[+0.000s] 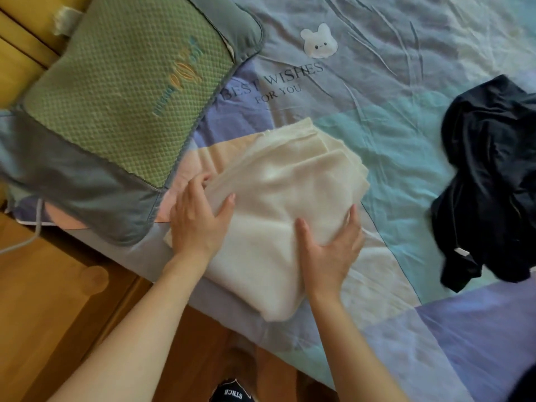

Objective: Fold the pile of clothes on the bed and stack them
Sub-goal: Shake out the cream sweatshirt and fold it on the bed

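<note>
A cream-white folded garment (290, 181) lies near the bed's front edge, its layers stacked and its near end reaching the mattress edge. My left hand (200, 219) holds its left side, thumb on top and fingers tucked under the fabric. My right hand (327, 245) lies flat on its right part, fingers spread and pressing down. A crumpled black garment (490, 181) sits unfolded at the right of the bed, a small white tag showing at its lower edge.
A green and grey pillow (116, 91) lies at the left, close to the white garment. The bedspread (391, 82) is patchwork blue, teal and lilac with printed words. Wooden floor (58, 300) and a grey cable (26, 242) lie below the bed edge.
</note>
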